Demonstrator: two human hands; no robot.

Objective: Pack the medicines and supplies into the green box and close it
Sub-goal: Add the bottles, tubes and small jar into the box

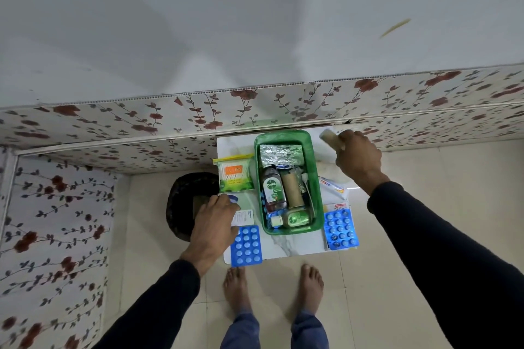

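The green box (318, 201) stands open on a small white marble table (295, 246). Inside lie foil strips (280, 153), a Dettol bottle (272, 188), a tan roll (292, 189) and a small green bottle (296, 218). My right hand (357, 156) is raised beside the box's far right corner, shut on a beige roll (330, 138). At the table's left edge my left hand (214, 224) grips a white and blue packet (241, 212). A cotton-bud pack (234, 176) and blue blister sheets (246, 246) (340, 228) lie on the table.
A white tube pack (331, 185) lies right of the box. A dark round basket (187, 201) sits on the floor left of the table. Floral panels (170, 122) line the wall behind. My bare feet (272, 292) stand at the table's front edge.
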